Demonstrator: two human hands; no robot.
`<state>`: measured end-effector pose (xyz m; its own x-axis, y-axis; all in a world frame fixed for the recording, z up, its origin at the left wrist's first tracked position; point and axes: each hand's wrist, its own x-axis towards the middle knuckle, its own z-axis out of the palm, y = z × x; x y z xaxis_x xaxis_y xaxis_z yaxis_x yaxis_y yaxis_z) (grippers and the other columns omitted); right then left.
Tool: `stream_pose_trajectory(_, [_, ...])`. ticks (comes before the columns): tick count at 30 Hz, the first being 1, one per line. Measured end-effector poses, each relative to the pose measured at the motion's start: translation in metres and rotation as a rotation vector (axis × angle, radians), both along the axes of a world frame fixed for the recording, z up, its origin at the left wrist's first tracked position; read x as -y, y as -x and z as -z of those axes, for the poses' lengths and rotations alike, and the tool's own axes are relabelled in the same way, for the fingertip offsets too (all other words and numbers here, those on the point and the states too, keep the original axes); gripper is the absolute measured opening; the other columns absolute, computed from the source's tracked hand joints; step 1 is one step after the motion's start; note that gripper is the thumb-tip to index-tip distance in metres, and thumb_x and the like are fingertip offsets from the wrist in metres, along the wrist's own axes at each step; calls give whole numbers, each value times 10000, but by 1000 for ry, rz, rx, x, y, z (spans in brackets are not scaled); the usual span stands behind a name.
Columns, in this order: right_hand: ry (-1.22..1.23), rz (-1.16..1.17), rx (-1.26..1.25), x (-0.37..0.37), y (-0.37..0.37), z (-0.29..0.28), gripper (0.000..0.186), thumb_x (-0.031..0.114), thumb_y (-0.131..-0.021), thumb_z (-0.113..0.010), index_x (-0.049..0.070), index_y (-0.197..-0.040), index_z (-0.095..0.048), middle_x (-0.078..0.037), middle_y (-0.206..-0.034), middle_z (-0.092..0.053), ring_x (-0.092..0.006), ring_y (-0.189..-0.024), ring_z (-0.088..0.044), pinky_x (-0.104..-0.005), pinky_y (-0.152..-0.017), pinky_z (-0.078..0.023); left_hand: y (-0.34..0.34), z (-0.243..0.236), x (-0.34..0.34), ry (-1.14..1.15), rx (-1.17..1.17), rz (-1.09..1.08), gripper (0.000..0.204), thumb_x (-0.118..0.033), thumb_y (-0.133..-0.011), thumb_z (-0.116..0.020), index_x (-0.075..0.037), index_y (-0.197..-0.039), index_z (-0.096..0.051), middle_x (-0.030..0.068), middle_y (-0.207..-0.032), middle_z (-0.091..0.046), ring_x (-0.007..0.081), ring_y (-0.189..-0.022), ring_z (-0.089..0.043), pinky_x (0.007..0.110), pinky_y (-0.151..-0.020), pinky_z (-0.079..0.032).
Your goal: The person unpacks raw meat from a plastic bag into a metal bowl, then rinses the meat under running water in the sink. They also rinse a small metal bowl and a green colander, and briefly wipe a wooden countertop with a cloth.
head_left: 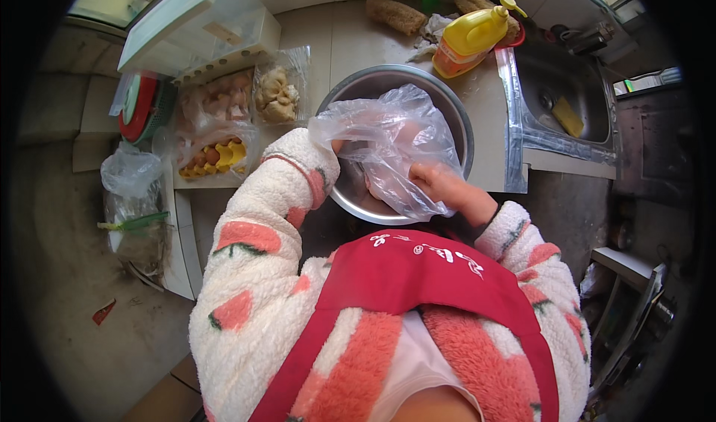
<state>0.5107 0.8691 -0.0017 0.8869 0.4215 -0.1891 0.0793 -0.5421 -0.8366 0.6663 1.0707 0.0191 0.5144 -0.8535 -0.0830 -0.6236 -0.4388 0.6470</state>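
Table [488,142]: carrying the bowl
Metal bowl [462,124]: standing near the table's front edge
Clear plastic bag [395,135]: spreading, crumpled, across the bowl
Yellow pump bottle [466,45]: standing behind the bowl, toward the right
Right hand [447,187]: curling closed — gripping the bag's right side
Left hand [338,147]: reaching under the bag — mostly hiding, grip impossible to tell

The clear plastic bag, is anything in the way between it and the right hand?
Nothing visible is: the right hand has its fingers on the clear plastic bag, over the metal bowl. The left hand is mostly hidden.
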Motion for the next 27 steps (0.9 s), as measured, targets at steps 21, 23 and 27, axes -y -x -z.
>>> stream_pose_trajectory(21, [-56, 300, -105, 43, -90, 5, 368, 337, -857, -433, 7, -957, -561, -131, -879, -607, -198, -842, -563, -283, -738, -432, 27, -7, 18, 76, -146, -136, 584, -204, -643, -694, -39, -1147, -448, 86, -1077, -522, 189, -956, -509, 281, -825, -396])
stream_pose_trajectory(23, [-461, 285, -378, 38, -87, 7, 391, 360, -865, -429, 10, -984, -558, -84, -882, -604, -151, -840, -556, -263, -735, -436, 31, -22, 1, 337, -703, -128, 544, -212, -683, -605, -61, -1175, -431, 93, -1127, -478, 194, -970, -514, 313, -855, -398])
stream_pose_trajectory(27, [-908, 390, -703, 25, -67, 0, 430, 399, -873, -416, 29, -1058, -534, -40, -942, -578, -105, -834, -548, -236, -731, -445, 52, -27, -11, 855, -1383, -473, 558, -165, -664, -556, -41, -1188, -408, 137, -1052, -531, 235, -962, -533, 331, -789, -468])
